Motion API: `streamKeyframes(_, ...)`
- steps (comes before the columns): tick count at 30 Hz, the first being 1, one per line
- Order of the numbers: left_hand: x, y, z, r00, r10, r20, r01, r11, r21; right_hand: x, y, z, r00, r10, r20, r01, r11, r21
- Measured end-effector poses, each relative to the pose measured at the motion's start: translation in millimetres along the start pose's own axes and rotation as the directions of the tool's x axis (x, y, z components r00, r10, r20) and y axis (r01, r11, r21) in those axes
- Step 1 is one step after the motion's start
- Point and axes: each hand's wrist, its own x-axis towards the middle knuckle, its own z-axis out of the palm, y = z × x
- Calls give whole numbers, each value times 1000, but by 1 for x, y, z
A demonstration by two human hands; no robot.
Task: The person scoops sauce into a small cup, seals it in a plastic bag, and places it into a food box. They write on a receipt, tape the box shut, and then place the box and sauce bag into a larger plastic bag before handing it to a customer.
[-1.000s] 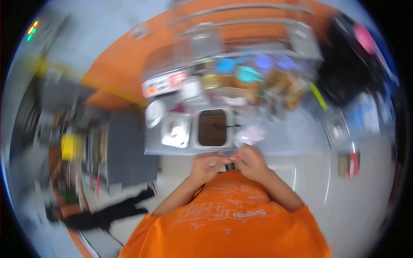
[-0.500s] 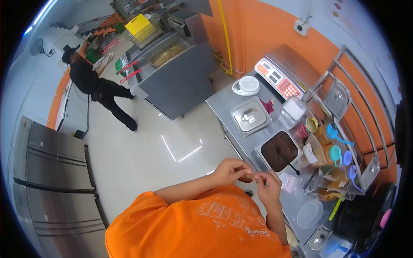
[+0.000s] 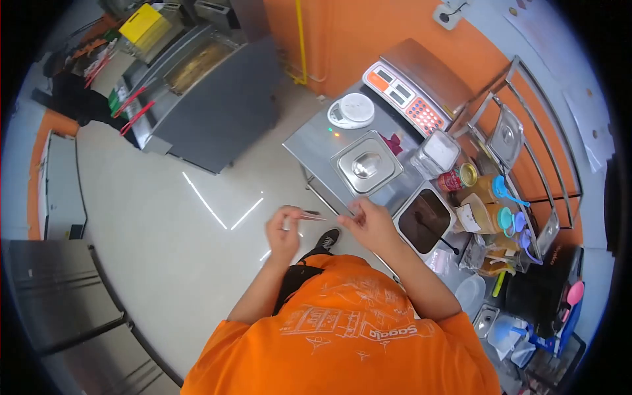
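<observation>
My left hand (image 3: 283, 234) is raised over the floor, its fingers pinched on a thin, pale strip (image 3: 313, 217) that may be clear plastic; its kind is too small to make out. The strip points toward my right hand (image 3: 372, 225), held a short way off with the thumb and fingers apart and nothing visible in it. Nearest that hand on the steel table are a lidded steel pan (image 3: 359, 183) and an uncovered steel pan of dark brown content (image 3: 421, 220), with a black-tipped handle sticking out.
A small round scale (image 3: 355, 108) and a larger price scale (image 3: 408, 92) stand at the table's back. Jars and jugs with coloured handles (image 3: 503, 214) line its right side. A grey fryer counter (image 3: 217, 99) stands across the floor, with a person in dark clothes (image 3: 79, 99) behind it.
My hands have moved apart; the left has gone left with the strip, the right left and up. The camera view has shifted, and the other person now shows at the far left edge.
</observation>
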Motion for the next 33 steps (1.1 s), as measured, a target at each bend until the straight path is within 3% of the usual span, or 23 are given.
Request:
streamKeyframes(1, 8, -17, -13, 998, -46, -47, 43, 998, -50, 16, 4, 2, 993, 111, 40, -107, 991, -80)
streamKeyframes(2, 15, -30, -22, 991, -93, -95, 84, 992, -97, 29, 12, 6, 992, 121, 35, -117, 989, -93)
streamKeyframes(4, 33, -32, -31, 983, -157, -93, 139, 974, -179, 59, 31, 13, 993, -31, -112, -40, 811, -583)
streamKeyframes(6, 50, -37, -46, 969, -198, -149, 161, 961, -226, 102, 54, -5, 974, 190, -122, -225, 859, -461)
streamKeyframes(8, 59, -50, -49, 952, -298, -72, 275, 934, -228, 126, 86, -15, 927, 226, -300, -354, 791, -499)
streamKeyframes(10, 69, -56, -43, 960, -266, -85, 238, 940, -245, 145, 84, -27, 857, 478, -192, -501, 688, -524)
streamKeyframes(12, 80, -55, -39, 970, -234, -72, 206, 939, -275, 153, 94, -35, 881, 447, -153, -464, 757, -461)
streamKeyframes(14, 82, -51, -37, 957, -285, 53, 287, 908, -307, 152, 113, -35, 894, 434, -115, -442, 808, -390)
streamKeyframes(16, 83, -53, -31, 960, -276, 36, 271, 898, -345, 152, 130, -32, 923, 365, -122, -384, 896, -225)
streamKeyframes(18, 83, -61, -26, 964, -266, 25, 256, 890, -378, 145, 95, -39, 900, 416, -129, -436, 864, -253)
streamKeyframes(20, 80, -72, -21, 964, -258, 55, 261, 896, -359, 131, 80, -45, 908, 355, -221, -405, 879, -251)
streamKeyframes(22, 85, -63, -18, 948, -295, 118, 318, 866, -386, 116, 23, -63, 896, 384, -223, -440, 836, -328)
streamKeyframes(24, 89, -63, -15, 916, -328, 232, 397, 826, -399, 92, -4, -86, 940, 325, -101, -325, 946, 18)
streamKeyframes(26, 92, -74, -4, 952, -235, 195, 289, 901, -325, 56, -19, -117, 916, 292, -276, -310, 951, -21)
streamKeyframes(27, 100, -75, -2, 948, -180, 261, 258, 916, -306, 30, -20, -136, 910, 179, -374, -245, 959, -139)
streamKeyframes(28, 107, -66, 5, 931, -243, 272, 319, 904, -283, 6, -20, -154, 897, 57, -438, -194, 942, -274)
streamKeyframes(29, 109, -79, 11, 946, -163, 282, 260, 899, -352, -13, -28, -173, 880, 67, -471, -206, 946, -251)
streamKeyframes(30, 105, -69, 23, 937, -216, 273, 291, 917, -273, -43, -29, -187, 875, 64, -480, -192, 955, -224)
streamKeyframes(33, 117, -67, 34, 915, -200, 350, 305, 911, -278, -100, -33, -191, 855, 160, -493, -277, 945, -174)
